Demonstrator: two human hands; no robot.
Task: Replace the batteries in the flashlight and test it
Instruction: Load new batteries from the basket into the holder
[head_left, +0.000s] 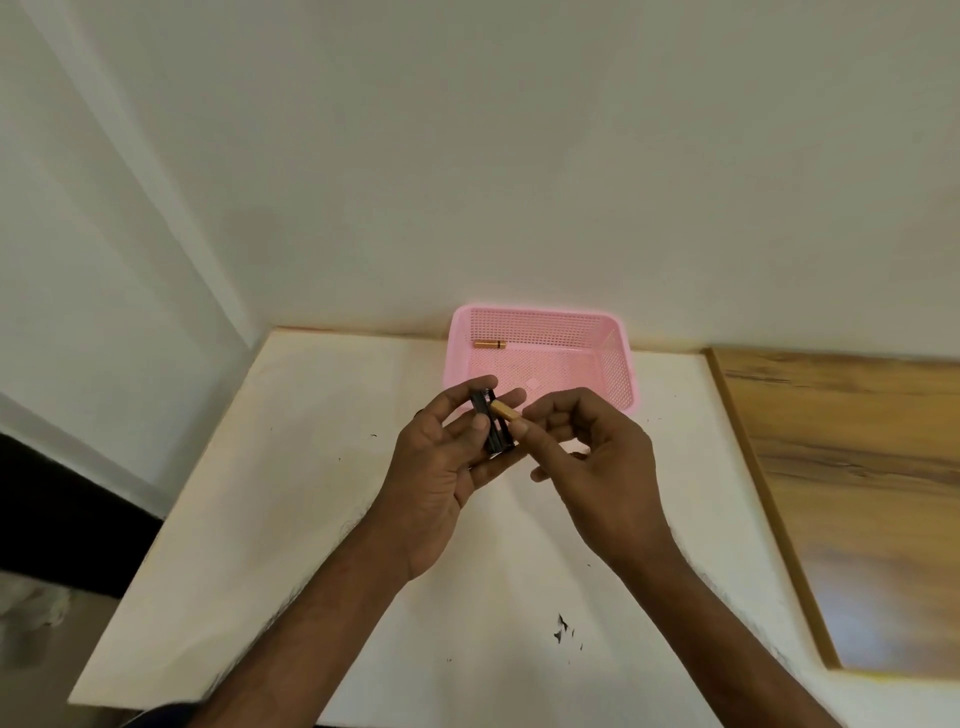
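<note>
Midway, I judge: my left hand (441, 462) grips the battery holder (491, 423), right fingers (524, 428) pinching a battery (505, 410) at it; another battery (489, 344) waits in the basket (618, 374).

1 battery (489, 344) lies in basket (618, 364) on table (311, 467).

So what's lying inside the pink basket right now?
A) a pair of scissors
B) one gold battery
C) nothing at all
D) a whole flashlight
B: one gold battery lies alone near the back left of the pink basket, while the left hand holds the black battery holder and the right hand pinches another battery against it.
</note>
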